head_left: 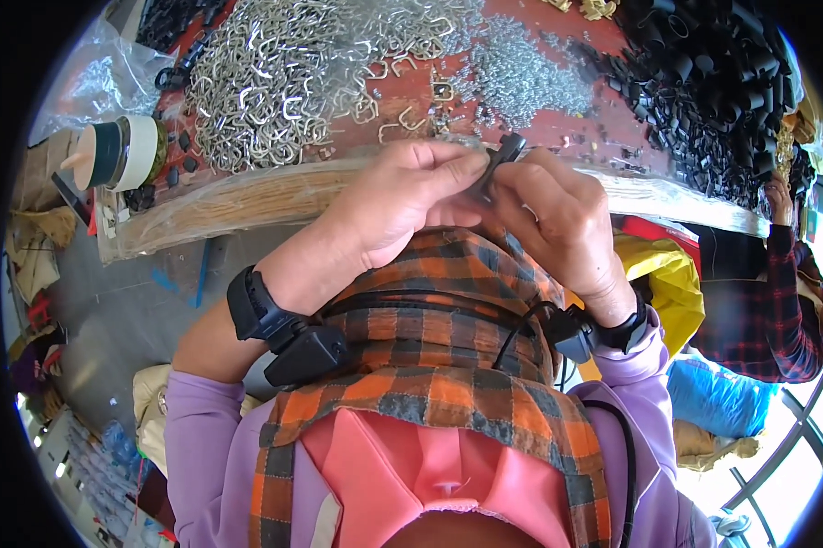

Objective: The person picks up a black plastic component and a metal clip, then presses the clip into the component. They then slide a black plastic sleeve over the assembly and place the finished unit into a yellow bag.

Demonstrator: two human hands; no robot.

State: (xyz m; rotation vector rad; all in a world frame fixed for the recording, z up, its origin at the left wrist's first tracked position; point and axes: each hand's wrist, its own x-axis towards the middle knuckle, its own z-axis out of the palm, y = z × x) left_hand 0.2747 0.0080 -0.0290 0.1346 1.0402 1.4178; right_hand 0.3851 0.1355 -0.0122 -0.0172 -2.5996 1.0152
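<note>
My left hand (pixel 402 196) is closed in a pinch at the table's near edge, thumb against the fingers. What it holds, if anything, is mostly hidden by the fingertips. Close beside it, my right hand (pixel 557 205) grips a small black plastic piece (pixel 507 155) that sticks up between the two hands. Beyond my hands on the red tabletop lie a heap of U-shaped metal pieces (pixel 265 82) and, to its right, a pile of tiny silvery parts (pixel 525 73). A few loose metal hooks (pixel 409 119) lie just past my left fingertips.
Many black plastic parts (pixel 694 100) cover the table's right side. Rolls of tape (pixel 137 153) stand at the left edge by a clear plastic bag (pixel 101 87). A plastic-wrapped wooden edge (pixel 238 205) runs along the front. Another person's hand (pixel 778 196) reaches in at far right.
</note>
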